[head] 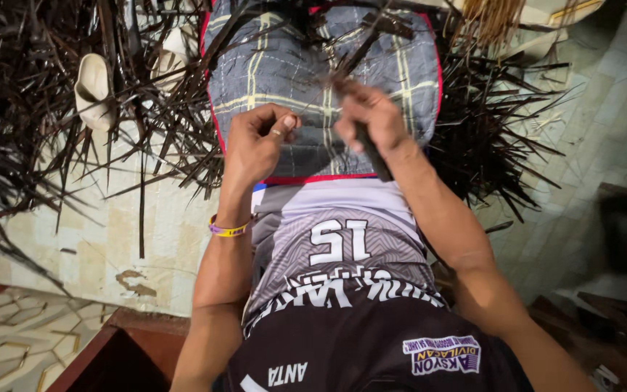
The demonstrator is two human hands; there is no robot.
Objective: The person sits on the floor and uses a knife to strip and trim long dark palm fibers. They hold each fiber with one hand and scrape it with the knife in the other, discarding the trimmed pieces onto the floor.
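Over the tiled floor [110, 239] strewn with dark fronds [30, 109], my right hand [371, 120] clamps a knife [371, 156], blade toward the thin midrib [313, 120] pinched in my left hand [259, 138].

single head-worn view, looking steeply down over chest and lap, close to both hands; floor beyond

Right hand [371, 116]: blurred; dark handle's tip hidden in its grip.
Thin strip between the hands: too fine to tell.
Leaf pile [30, 87]: cut off by top and left edges.
Elbows: cut off below.
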